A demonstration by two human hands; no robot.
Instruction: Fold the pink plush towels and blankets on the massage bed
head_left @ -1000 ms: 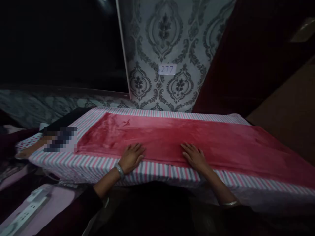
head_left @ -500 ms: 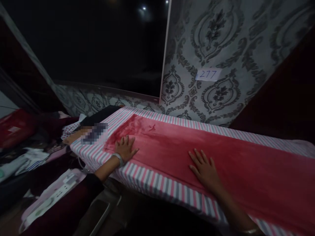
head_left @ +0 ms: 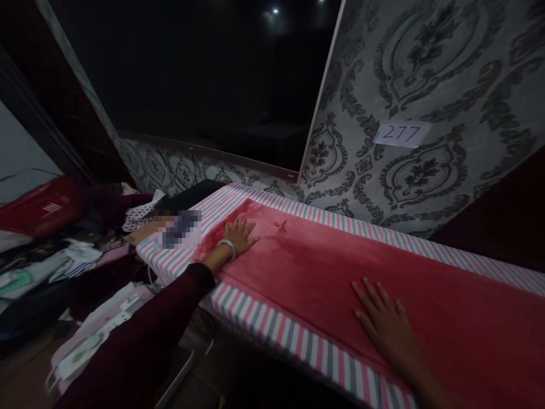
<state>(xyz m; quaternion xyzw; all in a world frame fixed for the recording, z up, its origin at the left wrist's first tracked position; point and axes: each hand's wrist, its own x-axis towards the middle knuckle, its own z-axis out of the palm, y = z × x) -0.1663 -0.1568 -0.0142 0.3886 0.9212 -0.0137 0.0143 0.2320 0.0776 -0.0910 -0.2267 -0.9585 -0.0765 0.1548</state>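
Note:
A long red plush cloth (head_left: pixel 310 284) lies flat along a board with a pink, grey and white striped cover (head_left: pixel 272 325). My left hand (head_left: pixel 239 236), a bracelet at its wrist, rests with fingers spread on the cloth near its far left end. The pile there is darker and ruffled in patches. Farther right, near the front edge, my right hand (head_left: pixel 385 318) lies flat on the same cloth, fingers apart. Neither hand grips anything.
A large dark television (head_left: pixel 204 85) hangs behind the board on patterned wallpaper (head_left: pixel 340 153) bearing a paper marked 277 (head_left: pixel 402 134). A blurred-out object (head_left: pixel 181 229) sits at the board's left end. Clothes (head_left: pixel 76 258) and a red basket (head_left: pixel 46 205) are at left.
My left hand has slid away from me over the cloth, toward its far left part. The right hand stays flat on it. The view has swung left.

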